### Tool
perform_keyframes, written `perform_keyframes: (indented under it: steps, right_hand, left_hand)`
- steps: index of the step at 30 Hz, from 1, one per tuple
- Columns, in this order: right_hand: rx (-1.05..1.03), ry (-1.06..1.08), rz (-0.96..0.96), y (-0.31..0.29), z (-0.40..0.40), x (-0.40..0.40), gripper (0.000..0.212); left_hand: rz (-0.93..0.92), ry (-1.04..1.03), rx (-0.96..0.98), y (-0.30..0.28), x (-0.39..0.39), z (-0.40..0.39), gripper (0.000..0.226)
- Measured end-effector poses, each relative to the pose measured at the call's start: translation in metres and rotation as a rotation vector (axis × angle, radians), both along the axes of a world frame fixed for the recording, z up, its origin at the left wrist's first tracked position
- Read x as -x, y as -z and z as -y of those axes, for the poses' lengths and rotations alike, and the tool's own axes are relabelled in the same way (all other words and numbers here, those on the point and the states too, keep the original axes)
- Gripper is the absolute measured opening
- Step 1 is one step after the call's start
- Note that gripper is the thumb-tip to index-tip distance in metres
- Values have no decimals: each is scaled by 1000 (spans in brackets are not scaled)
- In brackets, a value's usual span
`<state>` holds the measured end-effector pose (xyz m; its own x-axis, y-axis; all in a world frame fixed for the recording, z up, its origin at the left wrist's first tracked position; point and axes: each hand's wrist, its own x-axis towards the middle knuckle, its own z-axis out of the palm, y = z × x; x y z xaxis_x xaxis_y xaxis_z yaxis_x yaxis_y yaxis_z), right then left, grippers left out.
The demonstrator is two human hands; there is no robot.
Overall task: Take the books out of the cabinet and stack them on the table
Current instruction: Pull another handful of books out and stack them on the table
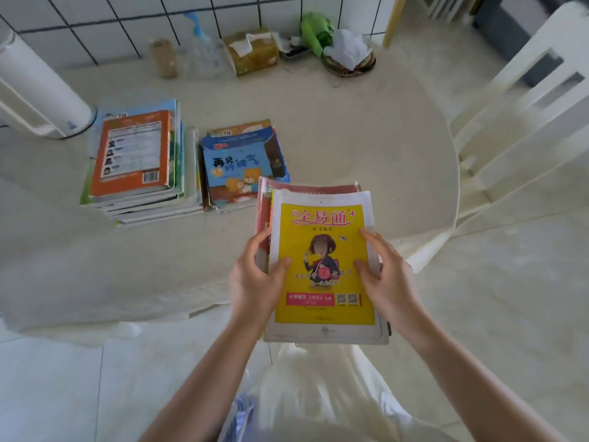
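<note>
White cylinder [38, 87]: smooth, rounded appliance at the far left edge of the tabletop [366, 138], just beside the tall stack.
Tall stack [137, 164]: thin paperback books piled flat, an orange back cover with a barcode on top; lower edges fan out unevenly, so the pile looks loosely squared.
Short stack [242, 167]: a few glossy books just right of the tall one, nearly touching it; the blue cartoon cover has curled, worn corners.
Left hand [255, 279]: grips the left edge of the held bundle, thumb on the yellow cover, fingers curled under, judged to share the weight.
Held bundle [322, 263]: several soft books carried flat above the near edge of the tabletop, yellow cover with white border uppermost, red-edged books beneath; not yet set down, probably headed for a pile.
Right hand [387, 275]: holds the right edge, thumb on the cover, fingers along the side, keeping the loose books aligned.
Clutter by the tiled wall [261, 49]: tissue box, clear bottle, green item, crumpled white bag in a dish.
Chair [526, 100]: white, slatted, at the right.
Cabinet: not in view.
</note>
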<state>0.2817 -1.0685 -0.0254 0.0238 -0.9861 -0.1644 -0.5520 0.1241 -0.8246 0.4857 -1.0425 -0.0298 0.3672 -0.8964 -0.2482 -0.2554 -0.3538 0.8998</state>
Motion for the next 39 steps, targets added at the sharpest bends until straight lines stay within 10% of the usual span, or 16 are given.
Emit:
perform_keyframes:
  steps: [15,24,28,33,39]
  right_hand:
    - [-134,-15,34,13,179,31,51]
    - [-467,137,168,8,264,54,91]
    - [-620,101,268,14,289,61,61]
    - [-510,26,268,18,304,63,49]
    - [-266,-9,225,36,300,67,49]
  left_hand:
    - [-45,-60,-68,13,30,169,51]
    - [-25,-60,-3,14,48,231,57]
    - [2,-17,4,18,40,248,64]
    - [-131,17,-64,14,30,269,76]
    - [38,178,-199,16,25,284,37]
